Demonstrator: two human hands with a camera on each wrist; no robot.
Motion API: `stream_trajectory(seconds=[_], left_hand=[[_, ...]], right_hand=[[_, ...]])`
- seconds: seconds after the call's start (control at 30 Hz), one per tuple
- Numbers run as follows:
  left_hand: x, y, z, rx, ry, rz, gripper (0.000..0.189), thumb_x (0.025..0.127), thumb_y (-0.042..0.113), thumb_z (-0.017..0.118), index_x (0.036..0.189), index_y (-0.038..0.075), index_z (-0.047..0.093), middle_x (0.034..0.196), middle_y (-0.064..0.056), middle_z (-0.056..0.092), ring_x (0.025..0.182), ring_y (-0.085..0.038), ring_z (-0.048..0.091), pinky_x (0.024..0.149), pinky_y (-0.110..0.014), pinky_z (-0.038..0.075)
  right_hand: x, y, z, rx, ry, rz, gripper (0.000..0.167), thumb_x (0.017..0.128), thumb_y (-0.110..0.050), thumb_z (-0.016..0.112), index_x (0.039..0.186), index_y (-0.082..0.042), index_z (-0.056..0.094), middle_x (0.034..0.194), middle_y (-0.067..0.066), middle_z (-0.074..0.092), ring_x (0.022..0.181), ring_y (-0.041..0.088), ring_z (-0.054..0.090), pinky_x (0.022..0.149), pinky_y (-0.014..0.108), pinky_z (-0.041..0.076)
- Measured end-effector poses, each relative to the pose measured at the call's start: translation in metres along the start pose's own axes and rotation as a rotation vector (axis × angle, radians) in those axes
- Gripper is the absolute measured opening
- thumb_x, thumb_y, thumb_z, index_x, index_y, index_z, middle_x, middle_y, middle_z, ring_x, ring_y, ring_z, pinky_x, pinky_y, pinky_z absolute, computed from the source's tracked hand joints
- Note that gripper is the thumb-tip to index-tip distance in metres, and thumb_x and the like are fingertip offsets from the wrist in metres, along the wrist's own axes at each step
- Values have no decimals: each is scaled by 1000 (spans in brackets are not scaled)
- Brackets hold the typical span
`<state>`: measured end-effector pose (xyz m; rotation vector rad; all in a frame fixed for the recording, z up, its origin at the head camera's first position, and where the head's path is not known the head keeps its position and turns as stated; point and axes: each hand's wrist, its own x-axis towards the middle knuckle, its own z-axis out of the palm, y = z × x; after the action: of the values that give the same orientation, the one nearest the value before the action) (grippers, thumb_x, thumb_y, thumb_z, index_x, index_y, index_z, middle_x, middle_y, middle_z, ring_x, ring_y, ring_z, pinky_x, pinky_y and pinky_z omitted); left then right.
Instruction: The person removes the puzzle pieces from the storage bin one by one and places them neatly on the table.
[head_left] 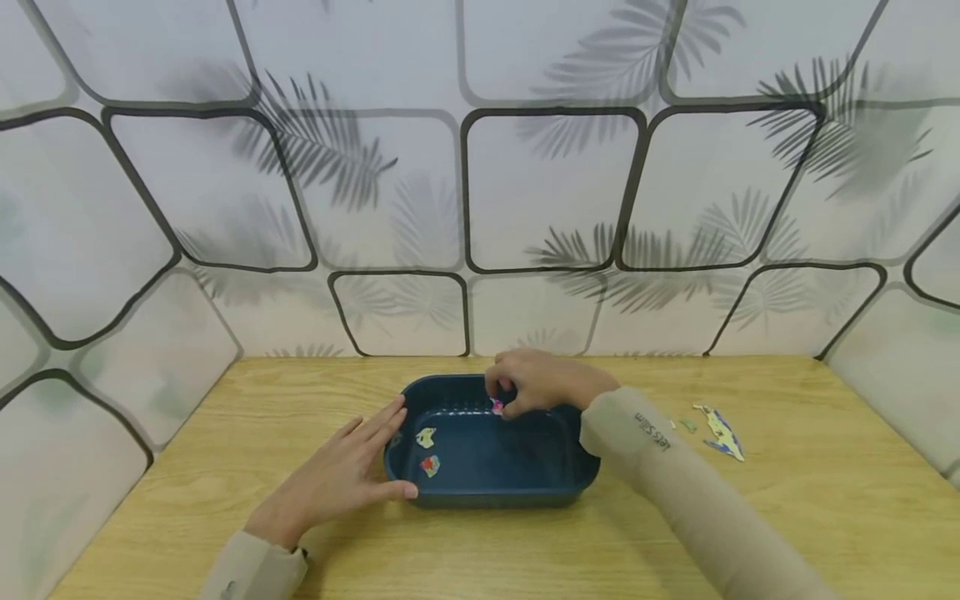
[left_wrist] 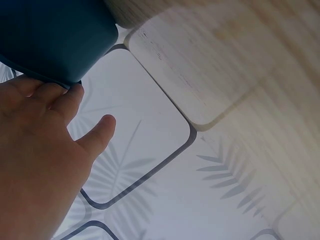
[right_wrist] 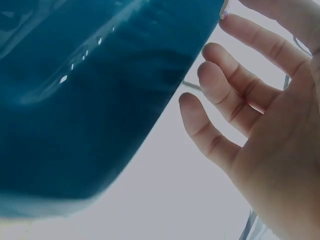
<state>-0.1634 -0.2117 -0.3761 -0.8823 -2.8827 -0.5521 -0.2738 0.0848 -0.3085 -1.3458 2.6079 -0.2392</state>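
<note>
A dark blue rectangular basin stands on the table. My left hand rests against its left end, fingers straight along the rim and thumb at the near corner; the left wrist view shows the fingertips on the rim. Over the far side, my right hand pinches a small pink flat piece between thumb and index finger. Only the edge of that piece shows in the right wrist view, where the other fingers are loosely bent. Inside the basin on the left lie a pale yellow piece and a red-and-blue piece.
Right of the basin, a larger yellow-and-blue flat piece and a small green piece lie on the wooden table. A leaf-patterned cloth wall rises behind the table and along both sides.
</note>
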Motion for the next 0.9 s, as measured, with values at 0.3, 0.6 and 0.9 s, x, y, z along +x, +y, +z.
stream_trajectory(seconds=[0.3, 0.6, 0.9], left_hand=[[0, 0, 1, 17, 14, 20, 101, 91, 69, 59, 152, -9, 37, 163, -19, 29, 140, -39, 42, 109, -68, 32], [-1, -1, 0, -8, -11, -8, 100, 91, 65, 62, 153, -8, 36, 164, -18, 26, 142, -38, 41, 112, -67, 29], [0, -1, 1, 0, -6, -8, 99, 91, 65, 62, 153, -8, 36, 164, -17, 26, 142, -38, 40, 112, -67, 28]], right_hand=[[-19, 14, -6, -2, 40, -3, 16, 87, -17, 79, 97, -12, 68, 85, -1, 49, 77, 14, 43, 71, 32, 41], [-39, 29, -8, -31, 68, -1, 15, 88, -16, 79, 98, -12, 68, 88, 0, 53, 77, 14, 48, 73, 36, 46], [-60, 45, -9, -7, 93, 37, 16, 88, -14, 79, 100, -11, 69, 90, 1, 54, 74, 14, 47, 70, 36, 46]])
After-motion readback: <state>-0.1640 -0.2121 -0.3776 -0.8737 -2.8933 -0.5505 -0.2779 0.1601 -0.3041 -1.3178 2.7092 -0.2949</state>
